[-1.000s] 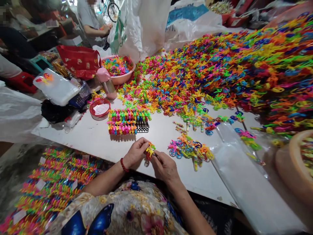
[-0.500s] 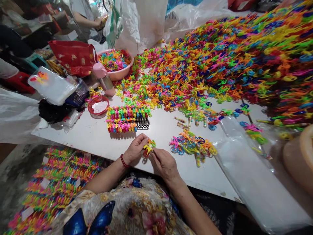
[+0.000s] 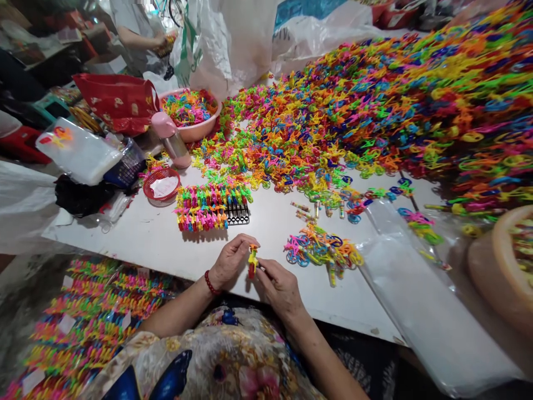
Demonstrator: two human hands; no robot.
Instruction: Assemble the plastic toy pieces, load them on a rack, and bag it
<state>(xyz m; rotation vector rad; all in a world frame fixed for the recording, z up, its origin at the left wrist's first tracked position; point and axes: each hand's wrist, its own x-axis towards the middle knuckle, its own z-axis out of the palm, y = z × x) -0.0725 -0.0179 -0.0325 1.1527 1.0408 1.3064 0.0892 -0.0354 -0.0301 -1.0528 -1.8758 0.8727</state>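
Between my two hands, above the table's front edge, is a small yellow, red and green plastic toy, seen narrow side on. My left hand, with a red bead bracelet at the wrist, is closed with thumb and fingertips at the toy's upper end. From the other side, my right hand pinches its lower part. Just beyond, a black rack carries rows of similar colourful toys. A small heap of loose plastic pieces lies to the right of my hands.
A huge pile of bright plastic pieces covers the back and right. At left are a pink-lidded flask, a red basket and a filled basin. Clear plastic bags overhang the right edge. Another person's arm shows behind.
The toy has turned from a broad view to a narrow one between my fingers. My hands stay close together; the whole view has shifted slightly.
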